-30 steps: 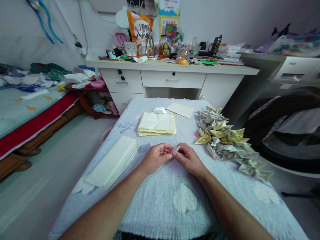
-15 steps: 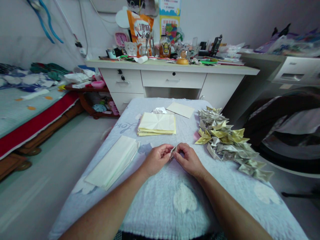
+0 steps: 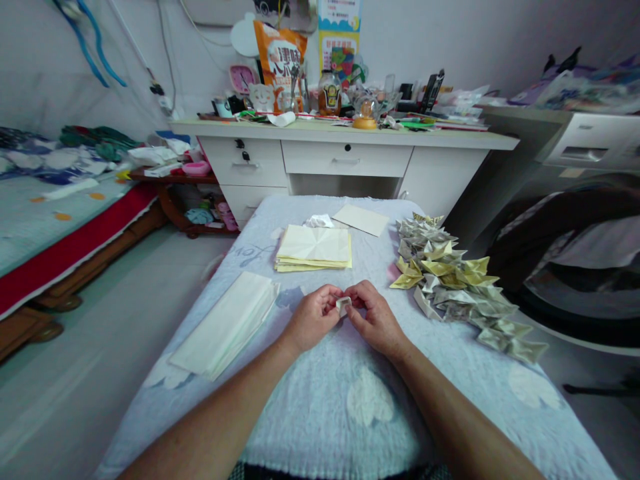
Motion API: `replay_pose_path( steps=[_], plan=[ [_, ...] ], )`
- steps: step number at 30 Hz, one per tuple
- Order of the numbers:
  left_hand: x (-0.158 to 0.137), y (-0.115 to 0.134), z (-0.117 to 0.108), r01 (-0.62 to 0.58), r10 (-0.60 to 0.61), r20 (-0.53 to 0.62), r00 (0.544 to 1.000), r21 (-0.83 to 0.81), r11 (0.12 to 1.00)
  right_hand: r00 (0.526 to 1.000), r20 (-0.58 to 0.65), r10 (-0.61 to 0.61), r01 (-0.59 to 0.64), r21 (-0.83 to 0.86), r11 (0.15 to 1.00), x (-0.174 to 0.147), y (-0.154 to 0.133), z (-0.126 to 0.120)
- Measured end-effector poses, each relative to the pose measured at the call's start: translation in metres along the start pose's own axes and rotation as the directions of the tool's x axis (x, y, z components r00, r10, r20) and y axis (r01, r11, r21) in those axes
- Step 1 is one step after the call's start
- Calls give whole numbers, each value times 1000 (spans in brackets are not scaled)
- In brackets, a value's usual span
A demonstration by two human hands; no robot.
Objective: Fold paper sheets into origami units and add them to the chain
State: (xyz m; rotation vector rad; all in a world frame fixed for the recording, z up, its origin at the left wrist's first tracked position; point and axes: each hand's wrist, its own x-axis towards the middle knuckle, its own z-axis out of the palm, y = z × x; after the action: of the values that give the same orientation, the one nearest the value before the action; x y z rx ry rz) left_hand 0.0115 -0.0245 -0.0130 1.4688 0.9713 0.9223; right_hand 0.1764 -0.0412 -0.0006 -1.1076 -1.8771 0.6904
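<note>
Between my two hands is a small piece of folded paper (image 3: 343,306), pale, with a squarish hollow facing me. My left hand (image 3: 316,316) pinches its left side, and my right hand (image 3: 373,313) has its right side between thumb and fingers. Much of the paper is hidden by the fingers. Beyond my hands lies a stack of creased cream and yellow paper sheets (image 3: 315,245). A bundle of long pale folded paper (image 3: 227,323) rests to the left. Rows of folded paper pieces (image 3: 450,273), grey and yellow, run along the right side.
The table is covered with a blue patterned cloth (image 3: 320,413). At its far end are a flat cream sheet (image 3: 361,219) and a crumpled white tissue (image 3: 319,221). A cluttered white desk (image 3: 345,157) stands behind, a bed (image 3: 75,220) left, a washing machine (image 3: 575,200) right.
The folded paper has turned in my fingers, so its hollow side now shows. My right hand has shifted slightly left and up; the left has barely moved.
</note>
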Motion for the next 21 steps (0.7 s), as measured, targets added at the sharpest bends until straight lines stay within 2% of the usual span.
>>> replay_pose_path(
  steps=[10,16,21],
  plan=[
    [2,11,-3,130,-132,3,991,-164,978,999,8,-36,36,-107,994,-1,-2,4],
    [0,13,-8,127,-122,35,992,-346,929,998,27,-65,68,-145,987,-2,-2,5],
    [0,7,-11,115,-105,47,993,-354,928,997,46,-70,76,-155,985,-3,1,5]
  ],
)
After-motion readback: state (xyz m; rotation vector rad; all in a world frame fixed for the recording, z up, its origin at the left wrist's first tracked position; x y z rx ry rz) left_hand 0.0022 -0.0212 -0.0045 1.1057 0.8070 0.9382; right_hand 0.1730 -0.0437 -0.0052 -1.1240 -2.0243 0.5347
